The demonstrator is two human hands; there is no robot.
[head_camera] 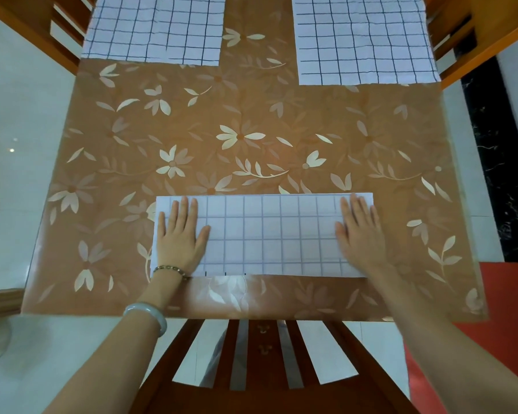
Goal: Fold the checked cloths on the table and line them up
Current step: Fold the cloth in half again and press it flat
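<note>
Wooden chair back [263, 369] stands under the wrists. Left hand [181, 234] and right hand [361, 234] press flat, fingers straight, on either end of the folded checked cloth [263, 234], smoothing it. The next fold probably brings one end over the other. Patterned table [251, 130] shows beyond the fingertips, with two unfolded cloths [156, 28] farther ahead.
</note>
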